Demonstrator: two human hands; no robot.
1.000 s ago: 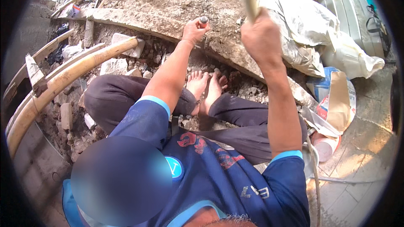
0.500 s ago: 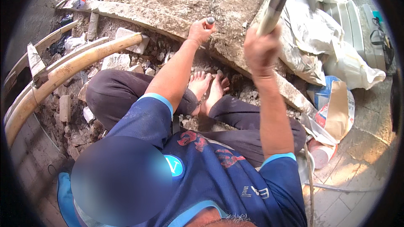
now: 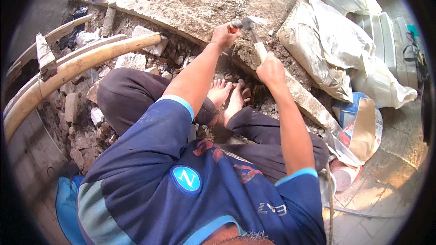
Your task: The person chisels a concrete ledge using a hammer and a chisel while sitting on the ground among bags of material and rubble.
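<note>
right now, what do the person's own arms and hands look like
The left hand and right hand are ungloved, and the forearms are bare. The short sleeves are navy blue, finished with light-blue trim at the openings.

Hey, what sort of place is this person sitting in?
Probably a building or renovation site: broken rubble covers ground at the left, bulky white sacks lie at the right, and the right hand grips a hammer.
</note>
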